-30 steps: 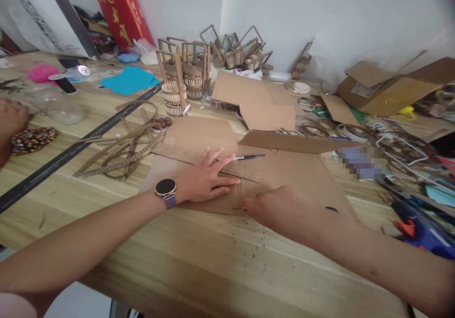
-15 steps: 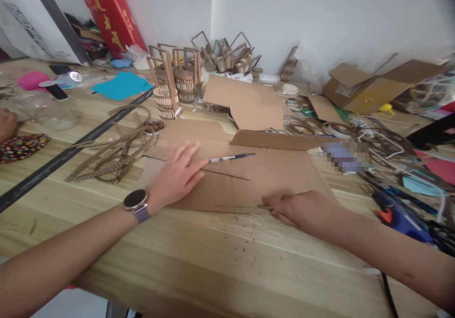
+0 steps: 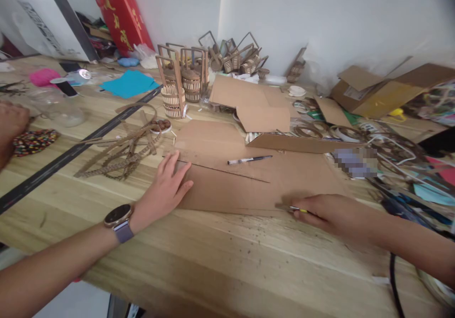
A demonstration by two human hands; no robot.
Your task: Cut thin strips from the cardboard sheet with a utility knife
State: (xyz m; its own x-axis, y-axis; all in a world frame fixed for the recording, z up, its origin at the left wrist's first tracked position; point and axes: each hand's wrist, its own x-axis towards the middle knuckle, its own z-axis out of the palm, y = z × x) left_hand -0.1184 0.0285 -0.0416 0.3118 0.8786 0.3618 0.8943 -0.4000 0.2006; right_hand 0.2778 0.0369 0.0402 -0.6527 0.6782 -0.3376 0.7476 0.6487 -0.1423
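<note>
A flat piece of brown cardboard [image 3: 220,195] lies on the wooden table in front of me. My left hand [image 3: 161,187], with a watch on the wrist, rests on its left edge, fingers spread and holding nothing. Near the front right edge of the sheet, my right hand [image 3: 325,210] is closed around a slim craft knife [image 3: 303,210] with a metal tip and a yellow part; most of it is hidden in the fingers. A pen [image 3: 250,159] lies on the cardboard between the hands. A thin dark line [image 3: 231,172], slit or mark I cannot tell, runs across the sheet below the pen.
Folded cardboard flaps [image 3: 265,118] rise behind the sheet. Small woven baskets [image 3: 173,101] stand at the back. Bent brown strips [image 3: 124,154] lie to the left, cables and tools [image 3: 405,204] to the right. Another person's hand [image 3: 12,123] is at the far left.
My left hand has slid left, away from the pen, toward the sheet's edge. The right hand has moved right, and the knife's yellow part now shows. The whole view has shifted slightly.
</note>
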